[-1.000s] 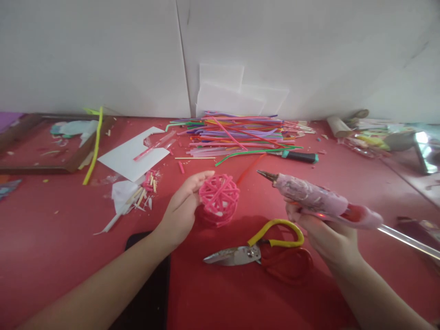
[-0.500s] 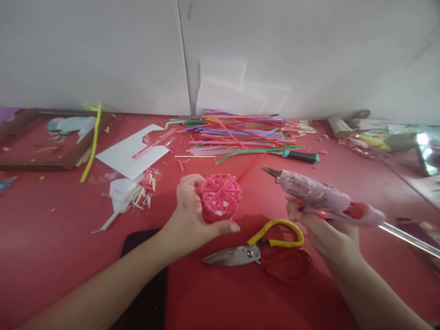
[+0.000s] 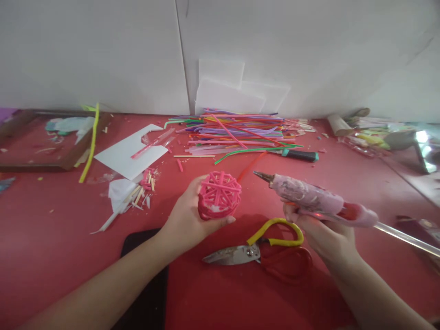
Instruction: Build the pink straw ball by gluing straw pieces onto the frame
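A small pink openwork piece, made of crossed and coiled strips, is held in my left hand, with the thumb along its lower edge and the fingers behind its left side. My right hand is wrapped round a pink glue gun. The gun's metal nozzle points left, a short gap from the pink piece, and a clear glue stick sticks out of its back. Below both lie scissors with one yellow and one red handle. A red strip lies behind the pink piece.
Colourful strips are heaped by the wall, beside a black-handled cutter. White paper and scraps lie left. A dark flat object is under my left forearm. A brown frame stands far left.
My left thumb and fingers have closed on the pink piece, which is tilted and slightly raised. The glue gun in my right hand has shifted a little left and down.
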`<state>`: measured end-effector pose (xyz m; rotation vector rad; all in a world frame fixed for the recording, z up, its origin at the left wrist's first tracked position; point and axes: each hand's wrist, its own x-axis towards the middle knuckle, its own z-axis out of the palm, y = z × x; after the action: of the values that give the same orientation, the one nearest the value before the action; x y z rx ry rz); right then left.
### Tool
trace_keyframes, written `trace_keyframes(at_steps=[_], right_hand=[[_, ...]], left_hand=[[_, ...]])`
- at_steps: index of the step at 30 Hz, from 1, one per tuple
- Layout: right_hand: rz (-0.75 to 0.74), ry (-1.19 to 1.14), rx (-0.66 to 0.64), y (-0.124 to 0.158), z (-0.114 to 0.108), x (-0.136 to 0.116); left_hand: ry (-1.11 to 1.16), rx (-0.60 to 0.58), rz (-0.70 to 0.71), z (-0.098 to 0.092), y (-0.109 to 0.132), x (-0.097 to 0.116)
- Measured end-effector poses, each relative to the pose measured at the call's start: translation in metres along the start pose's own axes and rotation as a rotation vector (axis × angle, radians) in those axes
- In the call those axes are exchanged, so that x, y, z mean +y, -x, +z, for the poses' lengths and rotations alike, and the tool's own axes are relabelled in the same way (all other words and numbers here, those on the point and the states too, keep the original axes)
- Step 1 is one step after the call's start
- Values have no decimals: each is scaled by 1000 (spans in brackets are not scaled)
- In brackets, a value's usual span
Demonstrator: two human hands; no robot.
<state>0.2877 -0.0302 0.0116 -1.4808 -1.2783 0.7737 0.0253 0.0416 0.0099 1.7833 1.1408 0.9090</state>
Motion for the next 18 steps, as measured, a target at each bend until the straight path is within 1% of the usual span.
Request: trace_keyframes(at_steps=[2, 5, 7, 12, 15, 18], right_hand=[[-47, 25, -66, 1, 0, -3], [-124, 68, -219, 1, -3, -4], [-162, 86, -240, 1, -5, -2], [-162, 131, -207, 1, -6, 0], [-118, 97, -190, 3, -3, -3], [-106, 77, -177, 4, -1, -6]], left_hand=[[118, -26, -43, -2, 1, 3], [390, -116, -106, -4, 4, 7], [477, -161, -115, -5, 6, 8], [407, -220, -109, -7, 6, 11], [366, -245, -109, -8, 6, 13], [353, -247, -108, -8, 6, 14]])
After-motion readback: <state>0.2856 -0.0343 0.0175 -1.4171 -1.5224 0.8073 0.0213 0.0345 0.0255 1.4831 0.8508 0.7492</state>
